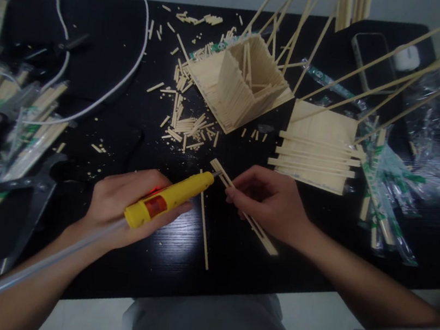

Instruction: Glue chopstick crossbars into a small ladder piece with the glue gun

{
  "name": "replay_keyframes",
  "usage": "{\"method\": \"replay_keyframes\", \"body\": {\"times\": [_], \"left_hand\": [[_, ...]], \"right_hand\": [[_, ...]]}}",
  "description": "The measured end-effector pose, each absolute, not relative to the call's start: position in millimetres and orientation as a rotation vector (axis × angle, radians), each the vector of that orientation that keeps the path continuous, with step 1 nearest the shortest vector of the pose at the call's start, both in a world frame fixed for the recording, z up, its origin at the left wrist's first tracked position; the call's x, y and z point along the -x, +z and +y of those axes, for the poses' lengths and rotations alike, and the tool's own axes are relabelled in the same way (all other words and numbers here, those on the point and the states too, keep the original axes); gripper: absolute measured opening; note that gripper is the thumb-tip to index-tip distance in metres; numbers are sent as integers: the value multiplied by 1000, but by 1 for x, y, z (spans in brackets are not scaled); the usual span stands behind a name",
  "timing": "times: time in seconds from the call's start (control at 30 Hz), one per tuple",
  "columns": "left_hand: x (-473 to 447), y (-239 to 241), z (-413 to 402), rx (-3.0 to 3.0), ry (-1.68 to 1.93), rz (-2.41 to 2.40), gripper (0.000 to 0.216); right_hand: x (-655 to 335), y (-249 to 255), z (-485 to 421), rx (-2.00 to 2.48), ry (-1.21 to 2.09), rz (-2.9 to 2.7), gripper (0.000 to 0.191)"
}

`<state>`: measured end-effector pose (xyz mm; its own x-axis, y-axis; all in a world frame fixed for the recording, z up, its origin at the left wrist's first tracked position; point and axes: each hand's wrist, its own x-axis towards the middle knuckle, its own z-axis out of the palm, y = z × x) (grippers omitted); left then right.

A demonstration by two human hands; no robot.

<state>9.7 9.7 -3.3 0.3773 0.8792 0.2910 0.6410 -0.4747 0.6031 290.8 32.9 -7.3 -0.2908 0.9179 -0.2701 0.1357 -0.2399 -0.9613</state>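
Observation:
My left hand (128, 198) is closed around a yellow hot glue gun (174, 197) with a clear glue stick (43, 265) running out of its back. The metal nozzle touches or nearly touches the upper end of a pair of wooden chopsticks (261, 236). These are pinched between the thumb and fingers of my right hand (268, 200), slanting down to the right. Between my hands a single thin stick (206, 226) lies on the black table. Beyond them stands a square box built of sticks (239, 90) on a flat stick base.
Short cut stick pieces (193, 125) litter the black table (92, 157). A stick panel (325, 125) with several sticks across it lies right, near wrapped chopsticks (384, 200). Pliers-like cutters (40, 188), a white cable (145, 27) and more wrapped chopsticks (27, 153) are left. A phone (374, 61) lies behind.

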Motion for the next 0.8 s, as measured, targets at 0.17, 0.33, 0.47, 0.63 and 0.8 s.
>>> {"method": "replay_keyframes", "body": {"times": [0.17, 0.33, 0.47, 0.63, 0.8], "left_hand": [[-9, -1, 10, -2221, 821, 1308, 24], [-11, 0, 8, -2218, 825, 1300, 25], [-11, 6, 9, -2104, 800, 1422, 26], [-10, 10, 9, -2057, 801, 1502, 27], [-10, 9, 8, -2056, 793, 1521, 27]], "right_hand": [[-290, -9, 33, 1293, 1612, -1340, 29], [-289, -8, 34, 1284, 1660, -1282, 29], [-289, -5, 36, 1269, 1737, -1206, 29], [-289, -3, 37, 1266, 1770, -1160, 28], [-288, -3, 36, 1254, 1783, -1137, 28]]}}
